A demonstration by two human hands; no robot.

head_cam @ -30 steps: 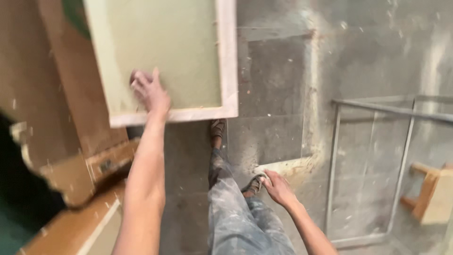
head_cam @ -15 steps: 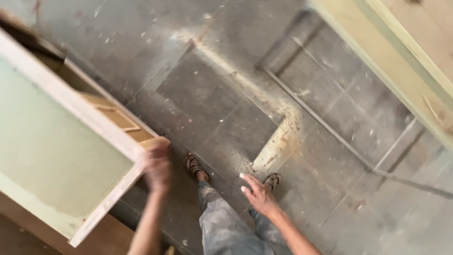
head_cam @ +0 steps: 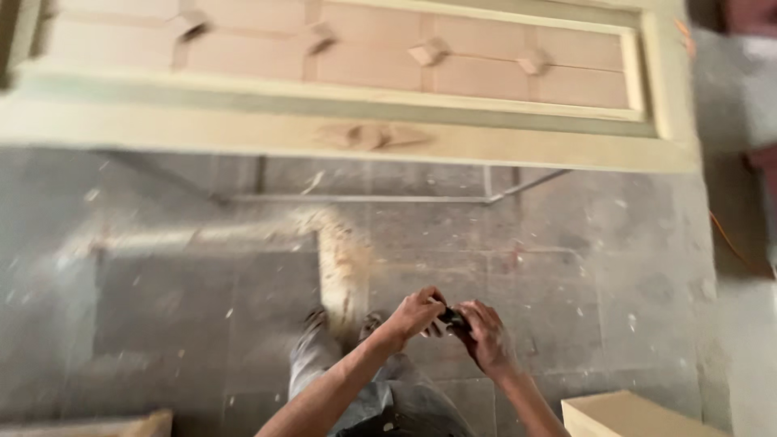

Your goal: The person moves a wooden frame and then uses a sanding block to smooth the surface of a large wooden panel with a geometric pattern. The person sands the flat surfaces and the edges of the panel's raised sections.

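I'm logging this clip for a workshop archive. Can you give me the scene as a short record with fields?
left hand: meets the right hand, on a small dark object
right hand: grips the same object
object kind: too blurred to tell
ahead: pale wooden panelled door lying flat on a metal frame
floor: grey slabs, sawdust streak
lower right: wood block

grey stone floor [head_cam: 599, 267] | sawdust [head_cam: 344, 263] | pale panelled door [head_cam: 340, 89]

1. A long pale wooden panel frame [head_cam: 340, 89] with raised diamond blocks spans the top.
2. A thin metal frame [head_cam: 356, 197] lies on the grey tiled floor [head_cam: 583, 275].
3. A sawdust streak [head_cam: 344, 263] crosses the tiles.
4. A pale board corner [head_cam: 631, 414] shows at lower right.
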